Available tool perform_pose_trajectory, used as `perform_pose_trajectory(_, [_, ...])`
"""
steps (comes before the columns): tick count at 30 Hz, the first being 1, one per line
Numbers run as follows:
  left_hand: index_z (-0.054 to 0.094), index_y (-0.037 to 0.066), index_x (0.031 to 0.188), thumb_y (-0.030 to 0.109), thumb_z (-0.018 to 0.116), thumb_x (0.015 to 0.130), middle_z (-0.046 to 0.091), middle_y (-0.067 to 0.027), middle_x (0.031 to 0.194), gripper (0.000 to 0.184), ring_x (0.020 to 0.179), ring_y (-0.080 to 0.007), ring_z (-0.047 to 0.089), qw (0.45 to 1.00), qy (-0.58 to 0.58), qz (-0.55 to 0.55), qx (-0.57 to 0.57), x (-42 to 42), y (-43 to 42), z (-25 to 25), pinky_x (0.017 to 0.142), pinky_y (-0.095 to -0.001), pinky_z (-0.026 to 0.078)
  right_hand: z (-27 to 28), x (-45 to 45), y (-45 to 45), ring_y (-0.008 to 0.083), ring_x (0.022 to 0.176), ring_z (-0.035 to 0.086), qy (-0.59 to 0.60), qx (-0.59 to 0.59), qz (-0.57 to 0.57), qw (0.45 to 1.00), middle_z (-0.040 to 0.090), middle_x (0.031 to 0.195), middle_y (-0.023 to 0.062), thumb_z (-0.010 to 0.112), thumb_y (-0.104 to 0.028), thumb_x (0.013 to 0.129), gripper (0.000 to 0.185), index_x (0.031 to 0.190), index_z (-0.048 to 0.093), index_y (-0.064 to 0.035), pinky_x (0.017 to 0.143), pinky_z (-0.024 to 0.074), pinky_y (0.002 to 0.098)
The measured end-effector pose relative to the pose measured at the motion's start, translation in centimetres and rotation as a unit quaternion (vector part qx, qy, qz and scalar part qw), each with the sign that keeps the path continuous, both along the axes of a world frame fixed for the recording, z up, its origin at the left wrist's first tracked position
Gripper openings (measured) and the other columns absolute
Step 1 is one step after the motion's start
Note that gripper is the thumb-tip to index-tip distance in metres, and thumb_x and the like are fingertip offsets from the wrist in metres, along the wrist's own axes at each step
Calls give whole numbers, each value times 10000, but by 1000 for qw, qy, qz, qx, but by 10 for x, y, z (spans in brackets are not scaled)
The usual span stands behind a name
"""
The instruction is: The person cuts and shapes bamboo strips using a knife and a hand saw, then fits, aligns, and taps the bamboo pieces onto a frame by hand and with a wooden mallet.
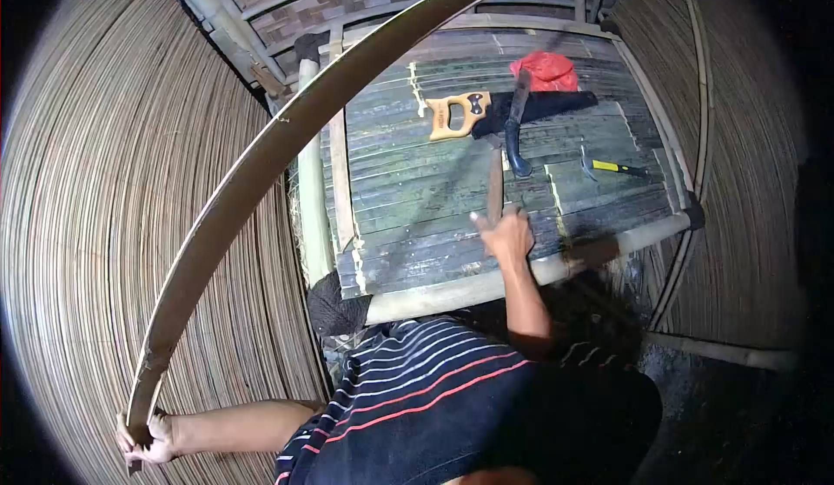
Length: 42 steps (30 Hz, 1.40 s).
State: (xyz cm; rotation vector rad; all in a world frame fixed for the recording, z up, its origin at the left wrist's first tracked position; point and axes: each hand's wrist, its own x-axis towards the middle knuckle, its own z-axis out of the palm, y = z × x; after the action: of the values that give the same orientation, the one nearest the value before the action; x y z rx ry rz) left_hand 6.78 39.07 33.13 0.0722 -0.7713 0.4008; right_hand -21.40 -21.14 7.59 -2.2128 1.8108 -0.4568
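In the lower left, my left hand (pixel 149 440) is closed around the lower end of a long bamboo strip (pixel 261 168). The strip rises diagonally across the view past the top edge of the bamboo table. My right hand (pixel 508 235) is at the table's near side, its fingers curled at the near end of a wooden-handled tool (pixel 495 185), with the thumb out to the left. The tool's far end lies near a handsaw (pixel 459 116) with a pale wooden grip. Across the saw's blade lies a large knife (pixel 514 142) with a dark handle.
The slatted bamboo table (pixel 417 198) has a raised pole frame (pixel 452 301). A crumpled red plastic bag (pixel 547 69) is at the back. On the right lies a small tool with a yellow and black handle (pixel 617 168). Reed-like walls (pixel 113 207) stand close on both sides.
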Motion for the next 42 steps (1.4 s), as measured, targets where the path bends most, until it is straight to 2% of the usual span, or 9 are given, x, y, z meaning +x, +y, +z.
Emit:
perform_pose_trajectory(9, [557, 86, 746, 351, 564, 1043, 590, -45, 681, 399, 626, -188, 584, 958, 237, 149, 64, 45, -106, 4, 711, -363, 548, 17, 68, 47, 373, 892, 731, -77, 182, 207, 958, 758, 890, 173, 696, -582, 917, 565, 1011, 740, -27, 784, 547, 455])
perform_pose_trajectory(10, [577, 90, 718, 383, 588, 1034, 588, -30, 640, 432, 570, -161, 567, 981, 185, -5, 50, 46, -130, 1, 636, -320, 537, 11, 63, 55, 364, 928, 729, -246, 209, 169, 931, 754, 961, 189, 639, -599, 949, 611, 1090, 729, -11, 826, 555, 459])
perform_pose_trajectory(13, [685, 147, 692, 423, 634, 1012, 632, 17, 580, 426, 495, -89, 564, 965, 73, -253, 14, 44, -205, -15, 495, -225, 482, 28, 14, 54, 352, 1077, 686, -709, 365, 45, 602, 687, 1163, 262, 419, -762, 975, 916, 1470, 455, 9, 957, 554, 497])
perform_pose_trajectory(15, [673, 154, 622, 568, 661, 954, 634, 14, 545, 531, 412, -100, 550, 942, 108, -316, 15, 31, -253, -25, 474, -209, 511, 94, -18, 63, 430, 1275, 559, -792, 349, -30, 500, 506, 1429, 333, 350, -813, 949, 1010, 1541, 299, 4, 1093, 436, 592])
perform_pose_trajectory(22, [673, 132, 830, 530, 672, 972, 671, 33, 696, 422, 661, -117, 664, 866, 110, -483, 71, -8, -346, -111, 740, -378, 581, 103, -77, 6, 413, 1346, 506, -825, 228, -118, 503, 502, 1384, 275, 562, -415, 1049, 630, 1384, 368, 83, 1211, 335, 623])
perform_pose_trajectory(27, [626, 29, 1222, 314, 703, 988, 647, -165, 1281, 377, 1185, -285, 641, 750, 361, -480, 279, -67, -346, -180, 967, -481, 573, 45, -107, -38, 412, 1439, 417, -806, 157, -93, 563, 450, 1512, 299, 298, -421, 1100, 703, 1490, 314, 164, 1254, 310, 529])
perform_pose_trajectory(39, [620, 47, 1272, 296, 624, 1047, 687, -164, 1202, 336, 1116, -256, 689, 413, 489, -535, 552, -142, -341, -277, 870, -421, 630, -161, -259, -220, 315, 1109, 660, -616, 130, -280, 724, 683, 1241, 173, 469, -308, 1047, 496, 1271, 616, 109, 995, 552, 462])
perform_pose_trajectory(41, [702, 45, 1142, 283, 689, 1003, 713, -110, 1037, 275, 1014, -176, 691, 343, 216, -427, 808, -140, -331, -253, 772, -383, 633, -160, -256, -219, 317, 1089, 671, -408, 158, -326, 838, 687, 1231, 168, 490, -274, 1043, 467, 1255, 614, 123, 968, 565, 463])
perform_pose_trajectory(42, [742, 44, 1074, 243, 739, 948, 720, -118, 945, 236, 965, -208, 702, 415, 110, -263, 864, -145, -327, -254, 767, -388, 614, -157, -256, -215, 317, 1079, 677, -293, 169, -344, 876, 689, 1226, 166, 500, -257, 1041, 453, 1247, 613, 130, 954, 571, 463])
